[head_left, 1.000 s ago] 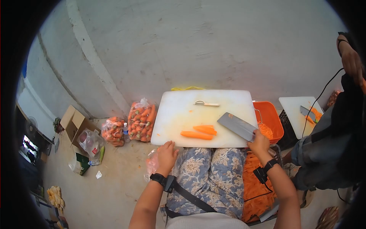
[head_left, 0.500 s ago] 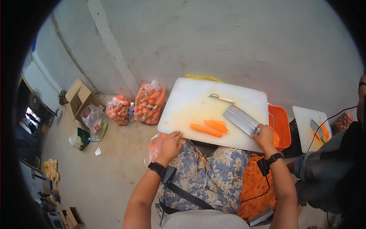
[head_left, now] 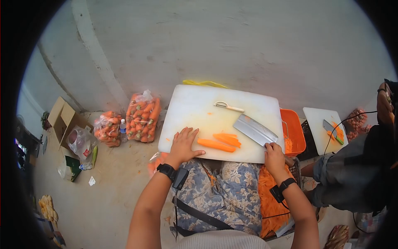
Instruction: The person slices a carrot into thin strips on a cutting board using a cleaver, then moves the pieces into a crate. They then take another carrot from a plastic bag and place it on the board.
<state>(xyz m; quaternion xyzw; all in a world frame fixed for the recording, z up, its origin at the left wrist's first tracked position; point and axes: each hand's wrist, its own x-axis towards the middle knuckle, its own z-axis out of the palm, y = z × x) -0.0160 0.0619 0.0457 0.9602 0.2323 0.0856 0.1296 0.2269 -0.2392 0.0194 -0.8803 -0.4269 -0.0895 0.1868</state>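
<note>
My left hand (head_left: 183,145) lies with spread fingers on the near left part of a white cutting board (head_left: 186,103). Just right of it are a peeled carrot piece (head_left: 215,145) and several carrot slices (head_left: 227,139). My right hand (head_left: 275,156) is at the board's near right edge, its fingers closed at the lower end of a cleaver (head_left: 255,130), around a handle mostly hidden by them. The cleaver's blade lies flat on the board. A peeler (head_left: 228,106) rests farther back.
An orange basket (head_left: 299,133) stands right of the board, shredded carrot (head_left: 271,199) below it. Bagged carrots (head_left: 143,117), a bottle (head_left: 123,129) and a cardboard box (head_left: 66,120) are at left. At right, a person (head_left: 352,174) stands by another board (head_left: 317,124).
The view has shifted, so the board appears further left. My left hand has moved from the board's near edge onto its surface, fingers spread. The cleaver has stayed nearly in place on the board.
</note>
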